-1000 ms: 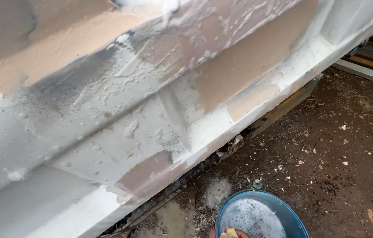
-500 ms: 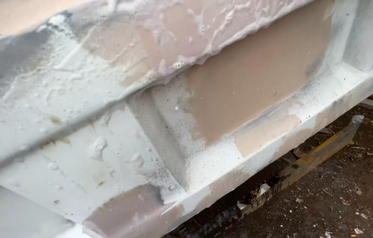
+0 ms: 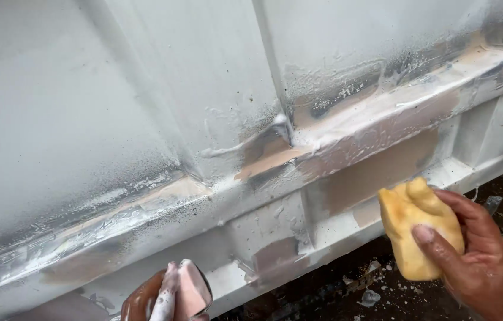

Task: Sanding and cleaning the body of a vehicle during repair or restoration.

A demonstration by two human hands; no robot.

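Lower right of the frame, the right hand squeezes a yellow sponge near the wet white panel. Bottom centre, the left hand grips a pink sanding block.

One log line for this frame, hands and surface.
left hand: holds sanding block | right hand: grips yellow sponge | white ribbed metal wall: wet, tan filler patches | ground: dirt

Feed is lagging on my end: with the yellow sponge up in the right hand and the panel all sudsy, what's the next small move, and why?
Probably bring the right hand with the yellow sponge up and left onto the lower rail and wipe along it. The sponge is held just off the surface, and foam streaks and grey grime show on the ledge above. The left hand holds a small pinkish block, low.
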